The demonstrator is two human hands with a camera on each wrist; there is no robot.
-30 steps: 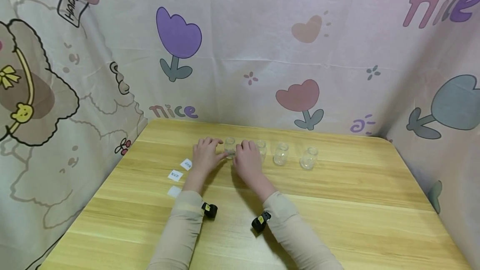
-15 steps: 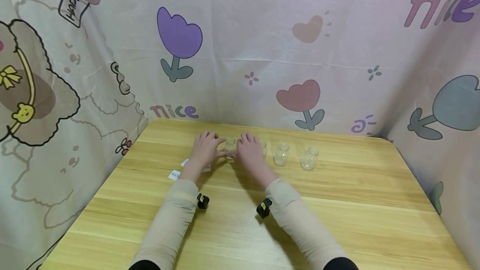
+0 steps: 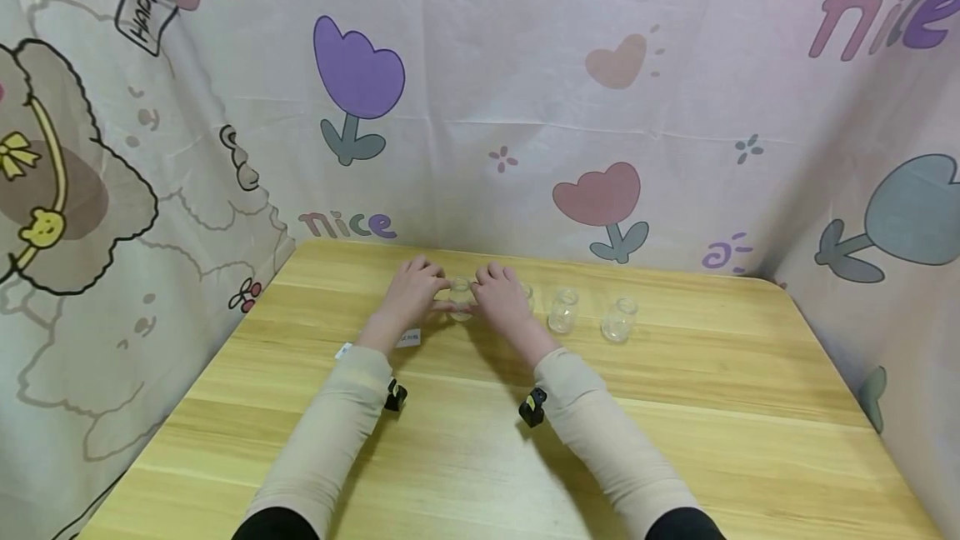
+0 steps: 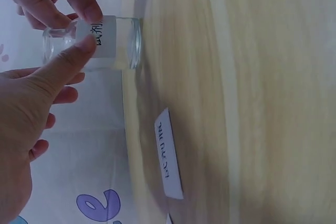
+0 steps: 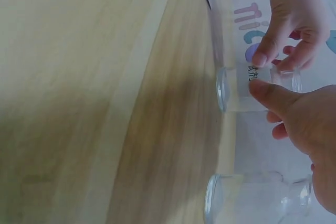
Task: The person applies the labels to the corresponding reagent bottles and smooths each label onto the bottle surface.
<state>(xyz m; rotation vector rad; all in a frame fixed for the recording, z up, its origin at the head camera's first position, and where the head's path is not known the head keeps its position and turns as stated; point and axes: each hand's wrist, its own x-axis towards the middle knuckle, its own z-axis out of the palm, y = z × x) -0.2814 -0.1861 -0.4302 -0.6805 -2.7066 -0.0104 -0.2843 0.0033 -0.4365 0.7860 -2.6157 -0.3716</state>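
Observation:
A small clear glass jar (image 3: 461,294) stands upright near the back of the table, between both hands. My left hand (image 3: 412,292) holds it from the left, and my right hand (image 3: 501,298) holds it from the right. A white label (image 4: 109,50) with printed black characters lies across the jar's front. Both thumbs press on this label, the left thumb (image 4: 73,59) at one part and the right thumb (image 5: 270,93) at the other. Fingers of each hand reach toward the jar's sides and back, partly hidden by the glass and thumbs.
To the right stand more glass jars: one half hidden by the right hand, another (image 3: 563,312), and a third (image 3: 619,321). A printed paper slip (image 3: 408,338) lies beside the left wrist; another slip (image 3: 343,350) peeks from under the left sleeve. A patterned cloth (image 3: 480,107) hangs behind the table.
Both hands have shifted slightly farther back around the jar, and the forearms have spread apart. The left sleeve now covers more of the paper slips, while one slip right of the wrist has come into view.

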